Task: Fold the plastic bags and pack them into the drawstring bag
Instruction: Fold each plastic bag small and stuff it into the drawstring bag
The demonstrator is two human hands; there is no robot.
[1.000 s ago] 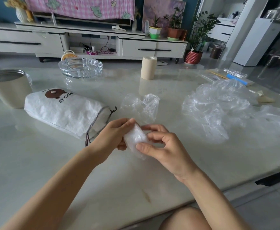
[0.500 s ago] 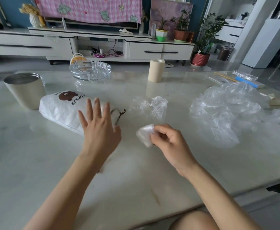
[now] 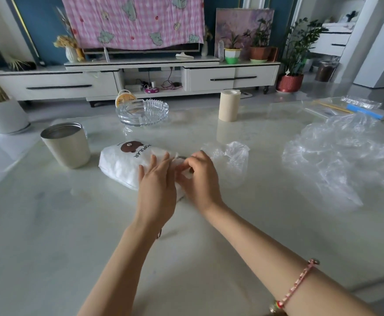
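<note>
The white drawstring bag [image 3: 120, 165] with a brown bear print lies on the marble table [image 3: 50, 236], its mouth toward my hands. My left hand [image 3: 157, 188] lies over that mouth and holds up its edge with its fingertips. Right beside it, my right hand [image 3: 199, 179] pinches the small folded plastic bag [image 3: 179, 164] at the bag's mouth; most of the fold is hidden by my fingers. A crumpled clear plastic bag [image 3: 232, 155] lies just right of my hands. Farther right lies a big heap of clear plastic bags [image 3: 336, 156].
A beige metal cup [image 3: 65, 144] stands left of the drawstring bag. A glass ashtray [image 3: 143, 111] and a beige tape roll [image 3: 229, 104] stand at the table's far side. Wrapped packets and a blue strip [image 3: 368, 110] lie at the far right.
My left hand dropped from hovering onto the drawstring bag's mouth. My right hand carried the folded plastic bag leftward and forward to that mouth.
</note>
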